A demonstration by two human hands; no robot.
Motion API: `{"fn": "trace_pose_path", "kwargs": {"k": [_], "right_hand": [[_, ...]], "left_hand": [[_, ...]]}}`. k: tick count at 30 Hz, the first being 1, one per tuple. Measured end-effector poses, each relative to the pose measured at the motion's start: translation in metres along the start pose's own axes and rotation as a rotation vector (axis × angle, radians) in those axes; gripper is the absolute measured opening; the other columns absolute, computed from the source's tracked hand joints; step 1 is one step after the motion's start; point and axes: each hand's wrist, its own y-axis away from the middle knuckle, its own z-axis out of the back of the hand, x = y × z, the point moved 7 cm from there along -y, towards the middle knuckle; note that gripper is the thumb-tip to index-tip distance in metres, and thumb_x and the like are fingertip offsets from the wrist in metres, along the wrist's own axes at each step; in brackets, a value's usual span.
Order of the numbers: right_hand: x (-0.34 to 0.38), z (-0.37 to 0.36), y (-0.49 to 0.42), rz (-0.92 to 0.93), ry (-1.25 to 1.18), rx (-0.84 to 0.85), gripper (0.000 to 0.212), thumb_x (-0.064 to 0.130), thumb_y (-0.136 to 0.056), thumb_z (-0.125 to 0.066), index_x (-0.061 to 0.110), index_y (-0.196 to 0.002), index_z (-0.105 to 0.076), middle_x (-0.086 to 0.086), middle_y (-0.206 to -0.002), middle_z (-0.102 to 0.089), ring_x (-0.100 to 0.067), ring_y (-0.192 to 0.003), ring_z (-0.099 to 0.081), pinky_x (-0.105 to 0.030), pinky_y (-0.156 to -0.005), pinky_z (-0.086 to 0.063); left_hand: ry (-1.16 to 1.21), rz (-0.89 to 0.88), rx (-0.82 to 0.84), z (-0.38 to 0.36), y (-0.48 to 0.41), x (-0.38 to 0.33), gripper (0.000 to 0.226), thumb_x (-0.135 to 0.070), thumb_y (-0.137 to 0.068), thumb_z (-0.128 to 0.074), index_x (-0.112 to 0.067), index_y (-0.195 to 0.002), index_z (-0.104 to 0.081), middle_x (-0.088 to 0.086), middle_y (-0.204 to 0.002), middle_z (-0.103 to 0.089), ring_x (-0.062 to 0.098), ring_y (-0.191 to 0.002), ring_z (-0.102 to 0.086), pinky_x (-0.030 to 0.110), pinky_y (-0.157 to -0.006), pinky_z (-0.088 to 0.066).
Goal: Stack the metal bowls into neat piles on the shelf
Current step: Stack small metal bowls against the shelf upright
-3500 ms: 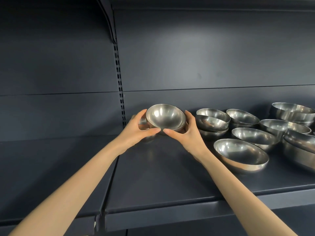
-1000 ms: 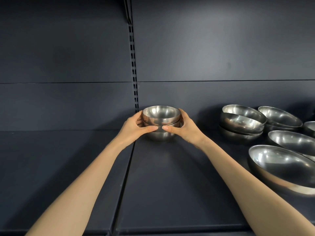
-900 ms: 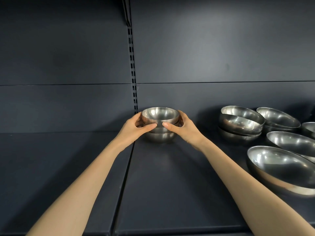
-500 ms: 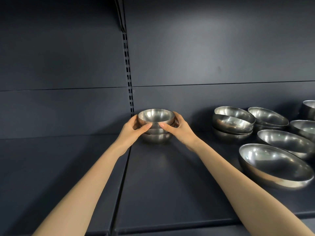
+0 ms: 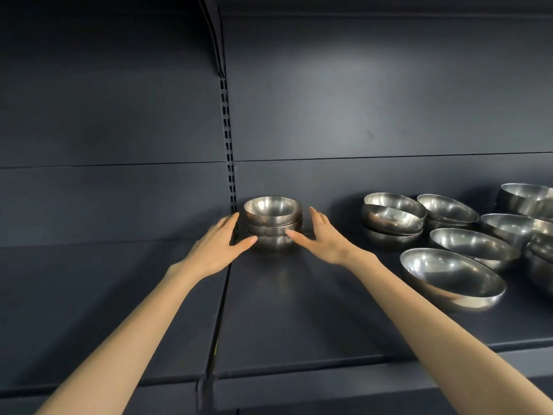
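A pile of three small metal bowls (image 5: 273,223) stands upright at the back of the dark shelf (image 5: 299,319), close to the slotted upright. My left hand (image 5: 220,245) is just left of the pile with straight fingers, its thumb tip near the lowest bowl. My right hand (image 5: 321,236) is just right of it, fingers spread, thumb tip near the same bowl. Neither hand grips anything. Further right lie a leaning pile of medium bowls (image 5: 392,218) and a large single bowl (image 5: 452,278).
More metal bowls (image 5: 469,244) of mixed sizes crowd the shelf's right end, some stacked (image 5: 447,211), some cut off by the frame edge. A slotted upright (image 5: 229,157) divides the back panel. The shelf's front edge (image 5: 299,381) runs below my forearms.
Both hands have let go of the small pile and drawn slightly outward and back, fingers now straight. The top bowl sits settled on the pile.
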Motion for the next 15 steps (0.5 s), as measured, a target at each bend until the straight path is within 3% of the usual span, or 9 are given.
{"fn": "trace_pose_path", "kwargs": {"k": [3, 6, 9, 13, 15], "right_hand": [[0.006, 0.005, 0.013, 0.042, 0.235, -0.043, 0.095, 0.066, -0.089, -0.045, 0.012, -0.155, -0.002, -0.003, -0.163, -0.005, -0.019, -0.150, -0.002, -0.046, -0.121, -0.012], [0.016, 0.011, 0.031, 0.088, 0.388, -0.103, 0.090, 0.068, -0.089, -0.043, 0.015, -0.155, -0.011, 0.000, -0.162, -0.013, -0.018, -0.150, -0.008, -0.048, -0.120, -0.011], [0.025, 0.015, 0.049, 0.113, 0.486, -0.154, 0.088, 0.071, -0.087, -0.041, 0.017, -0.153, -0.019, 0.001, -0.160, -0.020, -0.019, -0.148, -0.015, -0.050, -0.120, -0.011], [0.029, 0.019, 0.072, 0.109, 0.570, -0.170, 0.088, 0.073, -0.086, -0.039, 0.019, -0.153, -0.020, 0.002, -0.160, -0.019, -0.019, -0.149, -0.012, -0.052, -0.120, -0.008], [0.027, 0.024, 0.085, 0.099, 0.579, -0.193, 0.089, 0.073, -0.086, -0.039, 0.019, -0.153, -0.019, 0.003, -0.161, -0.017, -0.019, -0.149, -0.009, -0.052, -0.120, -0.006]], "left_hand": [[-0.267, -0.036, -0.029, 0.007, 0.017, -0.007, 0.080, -0.063, -0.093, -0.034, -0.019, -0.155, -0.010, -0.003, -0.161, -0.011, 0.020, -0.147, -0.015, 0.040, -0.116, -0.019], [-0.395, -0.069, -0.056, 0.013, 0.032, -0.014, 0.079, -0.065, -0.093, -0.029, -0.019, -0.154, -0.011, 0.000, -0.161, -0.011, 0.021, -0.147, -0.012, 0.040, -0.119, -0.012], [-0.453, -0.087, -0.071, 0.017, 0.047, -0.017, 0.083, -0.072, -0.090, -0.021, -0.020, -0.154, -0.012, 0.001, -0.161, -0.012, 0.021, -0.147, -0.011, 0.041, -0.120, -0.009], [-0.475, -0.115, -0.076, 0.019, 0.069, -0.023, 0.108, -0.081, -0.064, 0.007, -0.024, -0.153, -0.014, -0.002, -0.160, -0.014, 0.019, -0.146, -0.013, 0.040, -0.119, -0.010], [-0.448, -0.135, -0.081, 0.018, 0.076, -0.028, 0.104, -0.082, -0.069, 0.002, -0.024, -0.153, -0.015, -0.002, -0.160, -0.014, 0.019, -0.146, -0.013, 0.040, -0.119, -0.011]]}}
